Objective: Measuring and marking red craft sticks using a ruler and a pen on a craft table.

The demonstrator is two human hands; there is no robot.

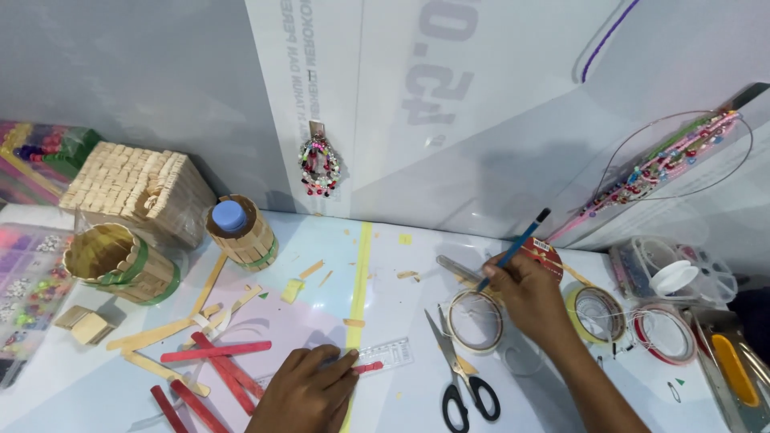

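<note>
1. Pinching a blue pencil (517,247) near its lower end, the right hand (525,293) has its fingers closed on the shaft, tip down and top leaning away, a writing grip.
2. Spread flat, the left hand (309,393) has its fingers apart, pressing on a clear ruler (385,354) and a red craft stick (215,351), apparently to steady them.
3. Just beside the right hand lie a tape roll (475,322) and black-handled scissers (461,377), within easy reach.
4. Farther left stand stick-built cups (120,263), one holding a blue-capped bottle (229,216), set back from the working space.
</note>
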